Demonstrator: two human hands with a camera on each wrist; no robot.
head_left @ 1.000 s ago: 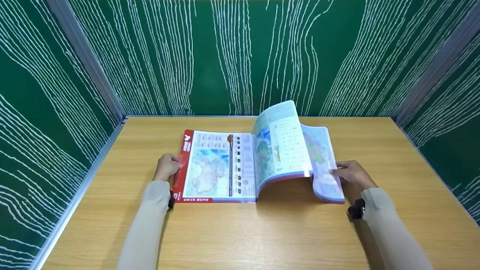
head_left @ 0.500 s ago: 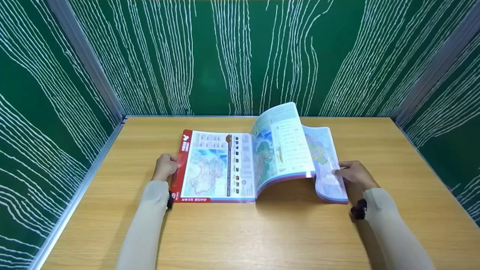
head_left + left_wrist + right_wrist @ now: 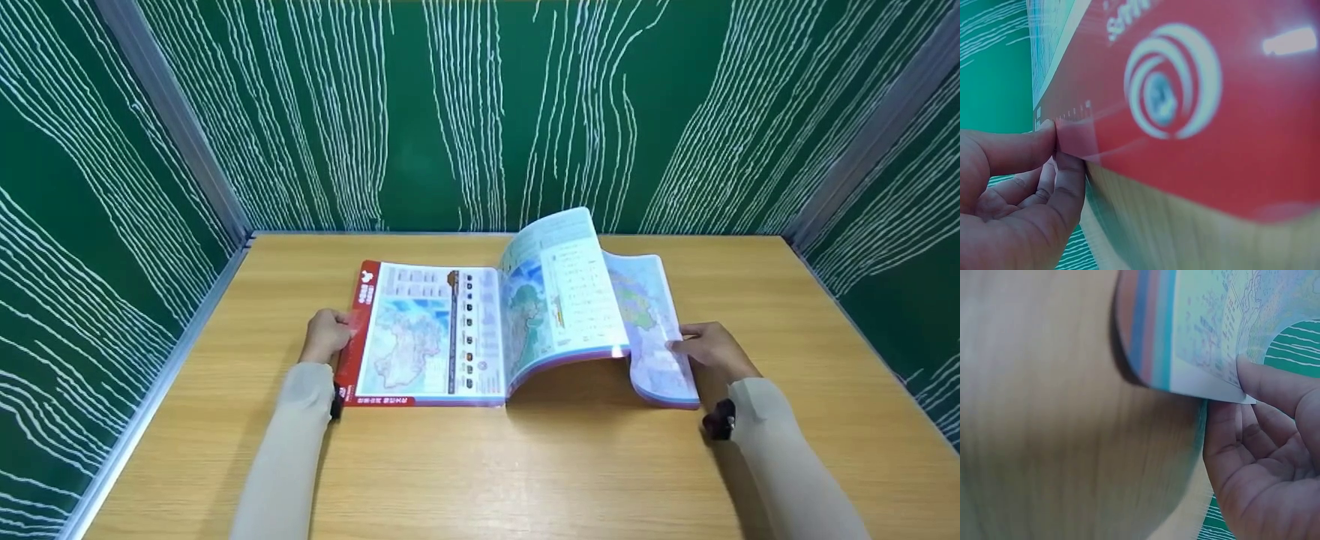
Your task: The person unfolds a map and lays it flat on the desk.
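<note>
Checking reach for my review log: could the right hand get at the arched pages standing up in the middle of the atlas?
Probably yes: the right hand already pinches the atlas's right edge, and nothing lies between it and the arched pages.

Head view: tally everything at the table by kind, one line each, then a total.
Atlas book: 1
Hands: 2, left hand and right hand
Wooden table: 1
Total: 4
</note>
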